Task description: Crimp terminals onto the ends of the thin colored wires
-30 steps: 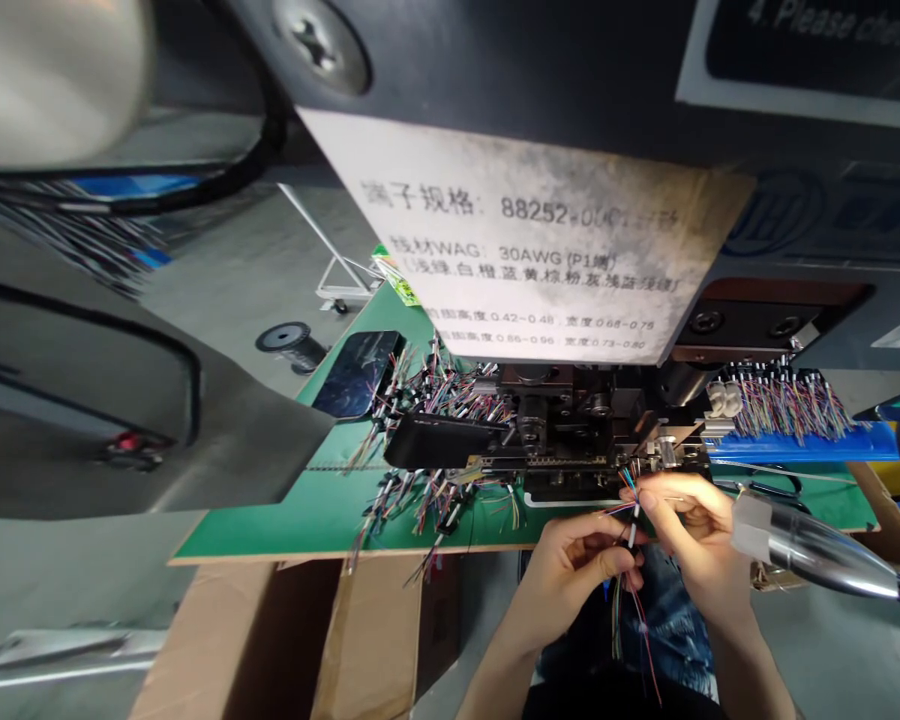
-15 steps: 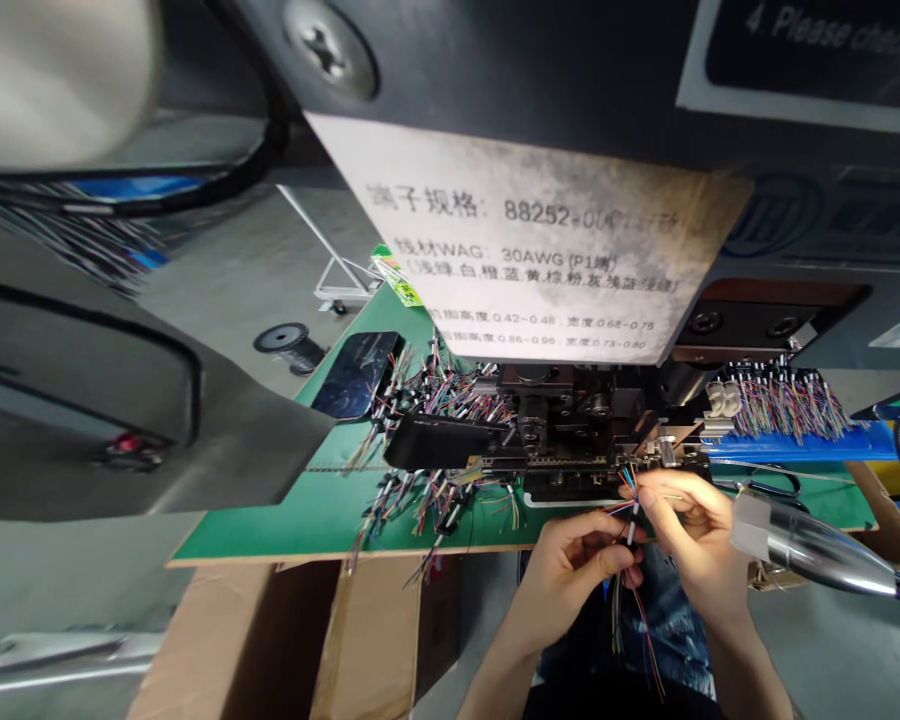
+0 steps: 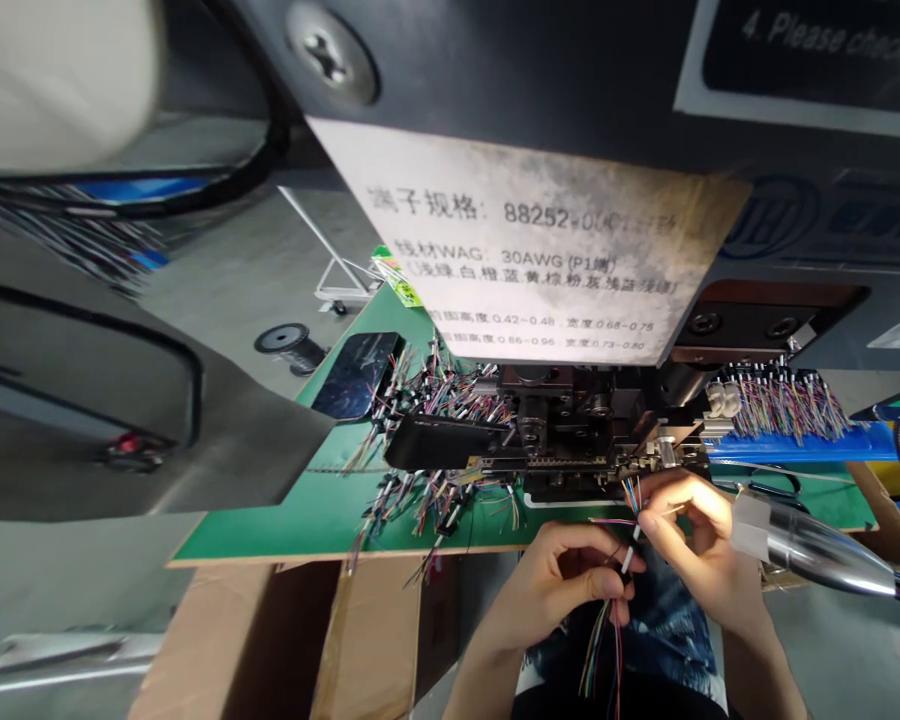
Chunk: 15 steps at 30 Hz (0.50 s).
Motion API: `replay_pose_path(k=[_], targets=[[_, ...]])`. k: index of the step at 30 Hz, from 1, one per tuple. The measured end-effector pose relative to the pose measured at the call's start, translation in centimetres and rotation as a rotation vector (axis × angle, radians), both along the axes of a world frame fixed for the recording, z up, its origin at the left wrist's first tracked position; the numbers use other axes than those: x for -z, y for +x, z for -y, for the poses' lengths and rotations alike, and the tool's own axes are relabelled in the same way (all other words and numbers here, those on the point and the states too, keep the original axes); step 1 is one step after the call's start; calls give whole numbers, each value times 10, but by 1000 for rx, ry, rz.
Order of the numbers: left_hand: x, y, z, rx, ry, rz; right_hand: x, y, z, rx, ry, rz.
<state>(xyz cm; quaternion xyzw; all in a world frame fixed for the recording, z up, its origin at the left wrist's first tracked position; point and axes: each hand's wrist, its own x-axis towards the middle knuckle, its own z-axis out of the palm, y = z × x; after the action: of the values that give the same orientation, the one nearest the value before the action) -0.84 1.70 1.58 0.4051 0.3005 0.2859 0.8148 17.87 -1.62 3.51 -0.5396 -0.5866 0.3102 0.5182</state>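
Observation:
Between my hands is a wire harness point(image 3: 631, 550), a short bundle with a white sleeve and thin coloured wires fanning out at both ends. My left hand point(image 3: 570, 580) pinches its lower part, below which several loose wires dangle over my lap. Higher up, my right hand point(image 3: 686, 525) has thumb and forefinger closed on the wires near the upper end, where blue, orange and white strands point upward. Both hands are just in front of the terminal crimping machine point(image 3: 570, 465), apart from its metal die area.
Piles of similar harnesses point(image 3: 435, 500) lie on the green table point(image 3: 285, 520) at left, near a black phone point(image 3: 360, 375). More harnesses point(image 3: 784, 400) hang over a blue bin point(image 3: 817, 445) at right. A metal nozzle-like tube point(image 3: 817, 545) juts in beside my right hand. Cardboard boxes point(image 3: 367, 640) stand below.
Both hands have drawn slightly down and back from the machine with the harness. The harness leans more, and its dangling wires have swung left.

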Motion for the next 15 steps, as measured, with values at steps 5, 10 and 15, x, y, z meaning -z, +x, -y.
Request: replay_pose_path(k=[5, 10, 15], targets=[[4, 6, 1, -85, 29, -32, 13, -6, 2, 99, -97, -125], [7, 9, 3, -141, 84, -91, 20, -7, -2, 107, -138, -152], [9, 9, 3, -145, 99, -95, 19, -8, -3, 115, -152, -159]])
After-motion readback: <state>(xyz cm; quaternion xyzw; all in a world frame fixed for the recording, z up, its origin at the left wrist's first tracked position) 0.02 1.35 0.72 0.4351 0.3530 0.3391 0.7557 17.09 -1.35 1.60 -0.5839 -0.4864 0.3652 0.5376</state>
